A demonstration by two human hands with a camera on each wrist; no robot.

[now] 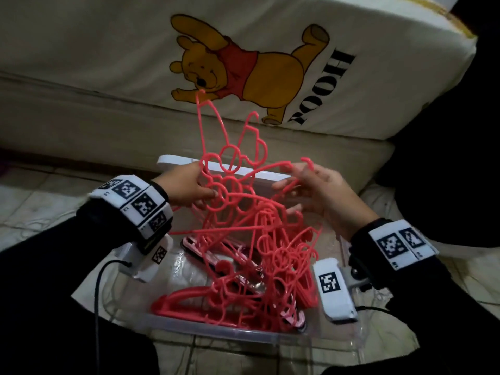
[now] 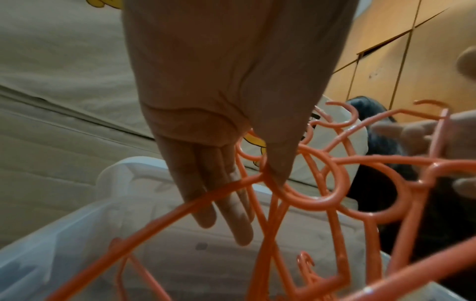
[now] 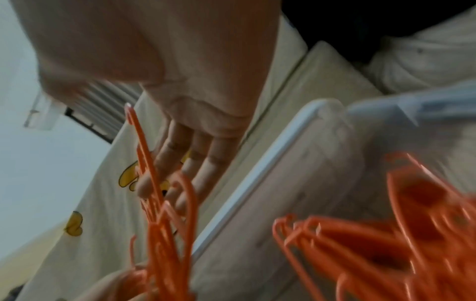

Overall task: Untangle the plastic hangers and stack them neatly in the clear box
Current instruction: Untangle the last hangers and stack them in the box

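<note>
Hangers (image 1: 243, 253), coral-red plastic and thoroughly knotted together, are rising out of the clear box (image 1: 221, 331) that is sitting on the tiled floor (image 1: 40, 201) right in front of you. Nearest you, the lower part of the tangle is lying inside the box, with a few hangers already lying flat against the near wall. Above that, you are lifting the upper part of the cluster between both hands.

Your left hand (image 1: 189, 185) is pinching a ring of one hanger between thumb and fingers; the left wrist view is showing the thumb pressing on that ring while the other fingers are stretching straight behind it. Your right hand (image 1: 322, 190) is spreading wide, fingers extended and threading among the hooks and bars at the right side of the cluster; it does not appear to be gripping any one hanger, though the right wrist view is blurred.

Beyond your hands, the white lid (image 1: 173, 162) is lying at the far edge of the box, and behind it a cream mattress (image 1: 108, 50) printed with a cartoon bear (image 1: 243, 69) is filling the background.

Risks, as a judgement: pulling upward while hooks are catching on each other is likely to drag the whole knot, and perhaps the light box, up with it. Forcing a snagged hook could snap the thin plastic. A hanger springing free could flick toward your face or drop outside the box.
</note>
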